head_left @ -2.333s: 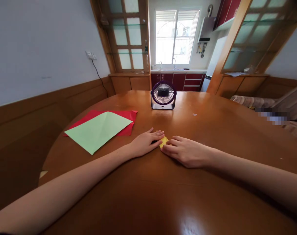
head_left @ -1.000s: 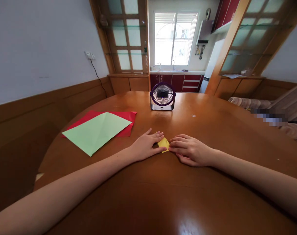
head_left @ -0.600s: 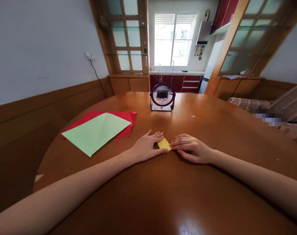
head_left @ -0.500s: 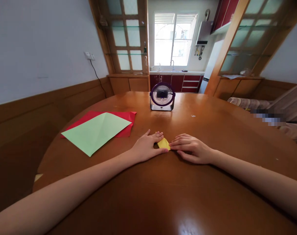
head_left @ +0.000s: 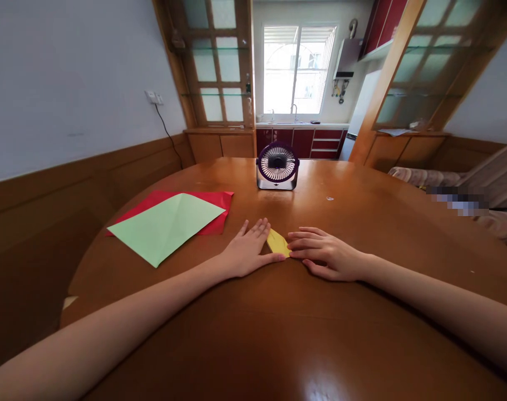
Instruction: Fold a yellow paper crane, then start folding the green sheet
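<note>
A small folded piece of yellow paper (head_left: pixel 278 243) lies on the wooden table between my two hands. My left hand (head_left: pixel 249 249) rests flat to its left, thumb stretched along the paper's near edge and fingertips at its upper left corner. The thumb stands well apart from the fingers. From the right, my right hand (head_left: pixel 329 253) touches the paper's right edge with its fingertips; its fingers are loosely extended and its thumb is lower, apart from them. Neither hand is wrapped round the paper.
On the left of the table (head_left: pixel 253 345), a light green sheet (head_left: pixel 165 231) with a crease lies over red paper (head_left: pixel 226 214). A small purple fan (head_left: pixel 277 164) stands at the far side. A small whitish scrap (head_left: pixel 329 199) lies to the right of the fan.
My left fingers have drawn back to the left off the yellow paper, so more of it shows. My right hand has hardly moved.
</note>
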Motion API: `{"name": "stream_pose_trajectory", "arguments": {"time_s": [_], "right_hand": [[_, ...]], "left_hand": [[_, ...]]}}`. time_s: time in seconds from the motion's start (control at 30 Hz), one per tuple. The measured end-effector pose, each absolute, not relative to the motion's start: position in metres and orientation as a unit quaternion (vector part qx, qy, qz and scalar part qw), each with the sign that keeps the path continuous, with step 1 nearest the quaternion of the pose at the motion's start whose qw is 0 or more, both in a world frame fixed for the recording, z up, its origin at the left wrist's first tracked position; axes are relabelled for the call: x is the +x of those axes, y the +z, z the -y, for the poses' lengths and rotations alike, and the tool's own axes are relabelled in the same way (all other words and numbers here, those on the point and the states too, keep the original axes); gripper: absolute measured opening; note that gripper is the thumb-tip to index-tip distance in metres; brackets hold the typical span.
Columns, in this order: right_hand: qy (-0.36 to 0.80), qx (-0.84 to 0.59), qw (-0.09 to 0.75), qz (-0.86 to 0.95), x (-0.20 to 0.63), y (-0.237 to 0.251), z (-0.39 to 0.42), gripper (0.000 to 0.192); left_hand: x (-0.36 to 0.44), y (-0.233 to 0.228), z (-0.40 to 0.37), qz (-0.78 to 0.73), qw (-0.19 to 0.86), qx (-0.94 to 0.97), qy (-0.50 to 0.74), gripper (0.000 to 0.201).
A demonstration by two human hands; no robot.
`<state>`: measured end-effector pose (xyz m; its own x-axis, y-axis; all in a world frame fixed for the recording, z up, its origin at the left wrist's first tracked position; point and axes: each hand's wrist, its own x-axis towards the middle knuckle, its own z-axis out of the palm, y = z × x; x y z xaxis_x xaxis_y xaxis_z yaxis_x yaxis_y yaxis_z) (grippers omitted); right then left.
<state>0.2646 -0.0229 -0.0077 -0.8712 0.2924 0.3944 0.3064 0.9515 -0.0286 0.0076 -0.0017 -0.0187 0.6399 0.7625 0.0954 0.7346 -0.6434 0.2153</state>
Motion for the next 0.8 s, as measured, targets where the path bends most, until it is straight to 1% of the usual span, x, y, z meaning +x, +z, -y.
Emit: {"name": "stream_pose_trajectory", "arguments": {"time_s": [0.13, 0.27, 0.33, 0.4, 0.47, 0.53, 0.63, 0.8], "right_hand": [[0.001, -0.153, 0.192, 0.969, 0.265, -0.005, 0.022, 0.036], [0.019, -0.147, 0.204, 0.968, 0.265, -0.005, 0.022, 0.035], [0.022, -0.148, 0.211, 0.966, 0.264, -0.006, 0.022, 0.035], [0.023, -0.153, 0.212, 0.965, 0.264, -0.006, 0.022, 0.034], [0.022, -0.162, 0.206, 0.965, 0.264, -0.007, 0.023, 0.033], [0.018, -0.172, 0.195, 0.965, 0.263, -0.007, 0.023, 0.032], [0.012, -0.187, 0.177, 0.966, 0.262, -0.007, 0.024, 0.031], [0.016, -0.206, 0.14, 0.968, 0.261, -0.005, 0.026, 0.029]], "left_hand": [[0.003, -0.022, -0.004, -0.439, 0.093, 0.891, 0.068, 0.09], [0.001, -0.022, -0.007, -0.444, 0.1, 0.884, 0.103, 0.091], [0.002, -0.019, -0.004, -0.416, 0.097, 0.896, 0.121, 0.084], [0.003, -0.016, 0.0, -0.364, 0.092, 0.918, 0.13, 0.071], [0.005, -0.012, 0.005, -0.312, 0.087, 0.939, 0.119, 0.058], [0.007, -0.011, 0.008, -0.293, 0.085, 0.948, 0.091, 0.053], [0.008, -0.013, 0.008, -0.313, 0.076, 0.945, 0.059, 0.055], [0.008, -0.016, 0.008, -0.354, 0.049, 0.932, 0.062, 0.061]]}}
